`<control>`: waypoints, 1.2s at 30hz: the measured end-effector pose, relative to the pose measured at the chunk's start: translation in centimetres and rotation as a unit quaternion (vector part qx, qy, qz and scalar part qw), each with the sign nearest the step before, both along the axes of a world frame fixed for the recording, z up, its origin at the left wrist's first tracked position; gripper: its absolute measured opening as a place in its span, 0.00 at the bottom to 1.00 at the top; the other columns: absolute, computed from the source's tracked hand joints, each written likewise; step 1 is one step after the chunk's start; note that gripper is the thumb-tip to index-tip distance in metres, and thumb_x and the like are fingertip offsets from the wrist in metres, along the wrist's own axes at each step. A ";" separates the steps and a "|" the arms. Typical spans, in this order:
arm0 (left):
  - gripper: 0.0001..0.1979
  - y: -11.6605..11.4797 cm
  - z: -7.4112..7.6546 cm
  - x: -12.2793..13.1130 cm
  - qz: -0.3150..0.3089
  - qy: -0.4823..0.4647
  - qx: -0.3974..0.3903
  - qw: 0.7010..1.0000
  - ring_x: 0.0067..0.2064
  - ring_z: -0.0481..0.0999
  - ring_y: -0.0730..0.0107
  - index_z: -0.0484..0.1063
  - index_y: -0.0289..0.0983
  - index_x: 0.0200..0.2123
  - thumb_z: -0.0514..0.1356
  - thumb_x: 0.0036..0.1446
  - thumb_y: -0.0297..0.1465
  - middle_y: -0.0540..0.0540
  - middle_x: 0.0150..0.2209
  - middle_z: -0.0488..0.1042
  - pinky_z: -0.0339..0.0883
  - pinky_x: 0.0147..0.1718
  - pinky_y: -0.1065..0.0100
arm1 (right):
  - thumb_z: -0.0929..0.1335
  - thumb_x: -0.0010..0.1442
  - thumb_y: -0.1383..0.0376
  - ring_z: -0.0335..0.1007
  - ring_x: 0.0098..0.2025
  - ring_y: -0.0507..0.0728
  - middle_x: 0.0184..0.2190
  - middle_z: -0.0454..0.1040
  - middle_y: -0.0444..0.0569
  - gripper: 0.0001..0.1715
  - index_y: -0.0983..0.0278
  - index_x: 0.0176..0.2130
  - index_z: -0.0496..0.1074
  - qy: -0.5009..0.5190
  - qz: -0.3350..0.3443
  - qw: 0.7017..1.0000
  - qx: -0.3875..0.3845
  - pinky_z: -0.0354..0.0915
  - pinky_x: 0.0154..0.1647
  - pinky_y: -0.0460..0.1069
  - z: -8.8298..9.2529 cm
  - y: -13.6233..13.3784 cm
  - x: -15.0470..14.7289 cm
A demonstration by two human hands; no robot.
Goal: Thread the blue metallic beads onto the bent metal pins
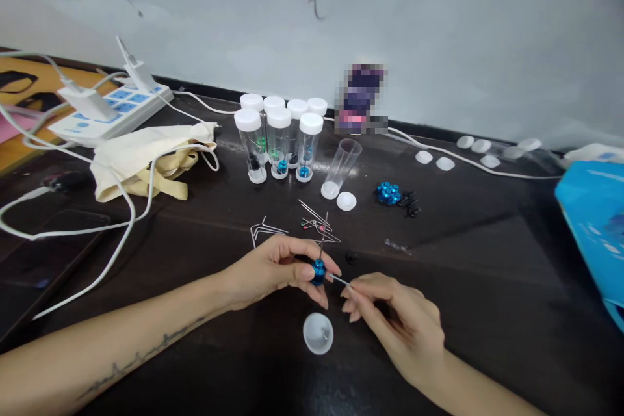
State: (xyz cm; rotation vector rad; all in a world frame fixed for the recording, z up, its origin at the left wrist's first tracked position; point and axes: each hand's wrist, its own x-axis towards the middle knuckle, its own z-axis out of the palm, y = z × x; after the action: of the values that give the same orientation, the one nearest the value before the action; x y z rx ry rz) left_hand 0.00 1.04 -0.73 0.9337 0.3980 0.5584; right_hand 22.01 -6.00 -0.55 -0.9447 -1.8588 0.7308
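My left hand pinches a small shiny blue metal collar between thumb and fingers. A thin metal rod sticks up from the collar. My right hand is closed on a slim metal hex key, its tip at the collar's right side; whether it sits in a hole I cannot tell. Just below lies a small white cup with a tiny bit inside. Beyond my left hand are L-shaped hex keys and a loose heap of thin rods. A small black part lies between the hands.
Several white-capped clear tubes stand at the back, beside an uncapped tube and a white cap. Blue collars and black parts lie rightward. A cloth bag, power strip and cables occupy the left; a blue bag, the right.
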 end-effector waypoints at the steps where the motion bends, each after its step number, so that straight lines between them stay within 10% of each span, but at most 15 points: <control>1: 0.10 0.0 0.0 0.0 0.000 0.002 0.001 1.000 0.35 0.80 0.67 0.77 0.33 0.43 0.61 0.59 0.28 0.44 0.38 0.73 0.75 0.37 0.69 | 0.66 0.60 0.80 0.73 0.29 0.51 0.28 0.74 0.46 0.14 0.66 0.44 0.71 0.001 0.000 1.000 0.002 0.70 0.29 0.47 0.0 0.1 0.0; 36: 0.09 -0.1 0.1 0.1 0.005 0.008 -0.033 0.999 0.32 0.81 0.68 0.76 0.31 0.40 0.63 0.57 0.29 0.44 0.34 0.77 0.74 0.33 0.71 | 0.65 0.61 0.79 0.73 0.28 0.53 0.27 0.74 0.46 0.14 0.65 0.44 0.71 -0.010 -0.002 1.000 0.010 0.71 0.28 0.48 0.4 0.1 -0.2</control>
State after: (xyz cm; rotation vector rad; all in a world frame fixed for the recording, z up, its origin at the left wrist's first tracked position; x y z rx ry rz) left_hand 0.05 0.98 -0.61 0.8733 0.4340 0.5431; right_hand 21.83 -5.91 -0.11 -0.9475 -1.8780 0.7016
